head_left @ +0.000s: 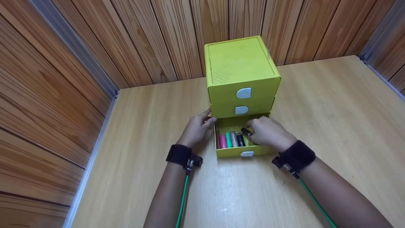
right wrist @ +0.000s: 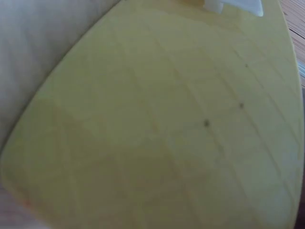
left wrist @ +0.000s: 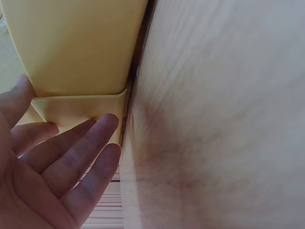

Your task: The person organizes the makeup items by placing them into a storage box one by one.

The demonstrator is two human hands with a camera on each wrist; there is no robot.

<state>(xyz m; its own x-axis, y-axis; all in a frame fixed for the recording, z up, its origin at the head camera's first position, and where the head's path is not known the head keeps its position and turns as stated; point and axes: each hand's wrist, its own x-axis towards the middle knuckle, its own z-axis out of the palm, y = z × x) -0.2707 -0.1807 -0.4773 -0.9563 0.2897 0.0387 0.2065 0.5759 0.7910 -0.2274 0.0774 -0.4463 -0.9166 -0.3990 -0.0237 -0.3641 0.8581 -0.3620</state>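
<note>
A yellow drawer box [head_left: 242, 60] stands on the table with its bottom drawer [head_left: 229, 154] pulled out. My left hand [head_left: 196, 128] is at the left side of the box and drawer, fingers extended along the yellow wall [left wrist: 78, 47]; nothing is in its grasp. Inside the drawer, my right hand [head_left: 269, 133] pinches a small dark cylinder [head_left: 246, 131], tilted above the drawer floor. Left of it lie a pink cylinder [head_left: 223, 141], a green cylinder [head_left: 228, 140], a grey cylinder [head_left: 234, 139] and a black cylinder [head_left: 241, 140]. The right wrist view is filled by the drawer's yellow front [right wrist: 157, 114], hiding the fingers.
Two upper drawers are closed, each with a white pull [head_left: 243, 93]. The bottom drawer has its own white handle [head_left: 246, 154]. Wood-panelled walls [head_left: 177, 38] border the wooden table [head_left: 142, 126] behind and at the sides. Green cables [head_left: 183, 199] run from both wrist straps.
</note>
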